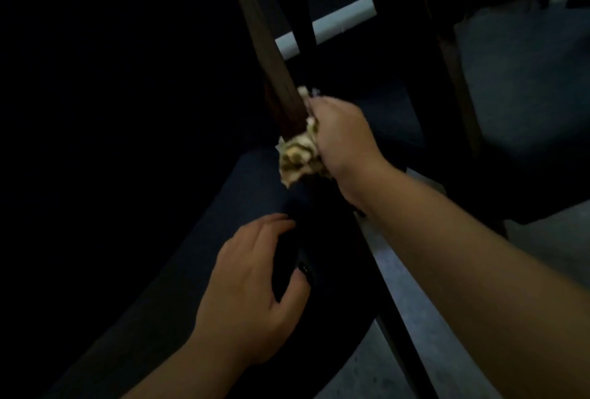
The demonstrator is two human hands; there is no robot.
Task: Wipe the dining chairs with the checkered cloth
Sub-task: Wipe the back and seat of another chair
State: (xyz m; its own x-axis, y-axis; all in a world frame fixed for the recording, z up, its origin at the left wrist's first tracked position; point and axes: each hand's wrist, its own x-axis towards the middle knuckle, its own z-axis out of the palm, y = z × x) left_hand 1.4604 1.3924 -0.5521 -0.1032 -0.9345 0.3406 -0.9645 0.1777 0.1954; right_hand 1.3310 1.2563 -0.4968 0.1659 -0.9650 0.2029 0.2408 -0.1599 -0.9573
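Observation:
The scene is very dark. My right hand (341,140) grips the bunched checkered cloth (298,156) and holds it against a brown wooden chair rail (271,57) that slants up to the top of the frame. Cloth sticks out above and below my fist. Lower down, my left hand (255,287) curls its fingers and thumb round a dark part of the same chair (322,258), whose shape is hard to make out.
A white pipe (335,20) lies on the floor behind the rail. Another dark chair frame (459,79) stands at the right over a grey floor (526,85). The whole left side is black and unreadable.

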